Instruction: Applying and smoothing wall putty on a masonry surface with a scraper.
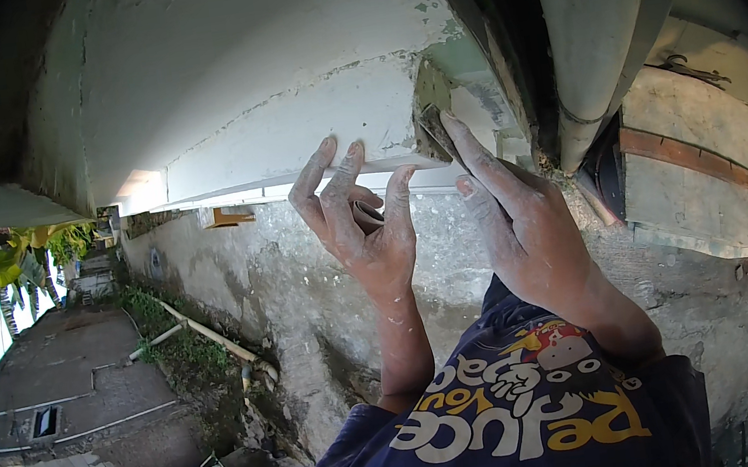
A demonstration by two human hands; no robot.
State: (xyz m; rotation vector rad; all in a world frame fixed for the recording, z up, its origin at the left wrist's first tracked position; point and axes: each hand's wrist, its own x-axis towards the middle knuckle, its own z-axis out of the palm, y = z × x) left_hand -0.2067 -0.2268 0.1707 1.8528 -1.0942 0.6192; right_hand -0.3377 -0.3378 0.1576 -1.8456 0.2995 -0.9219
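Note:
My right hand [529, 227], dusted with white powder, presses a dark, thin folded piece like sandpaper [439, 135] to the end of a white ledge [303, 125]. Its index finger lies stretched along the piece. That end face looks bare and greyish, and paint is chipped around it. At the ledge's lower edge is my left hand [364, 225], two fingertips against the white face and the thumb raised. The lower fingers curl round a small, dark curved piece [369, 215], mostly hidden in the palm.
A thick pale pipe [596, 15] and a dark post stand just right of the ledge. Worn boards [695, 163] are farther right. Below runs a stained concrete surface [295, 282]. Pale thin pipes [218, 339], weeds and a grey roof [80, 367] lie at left.

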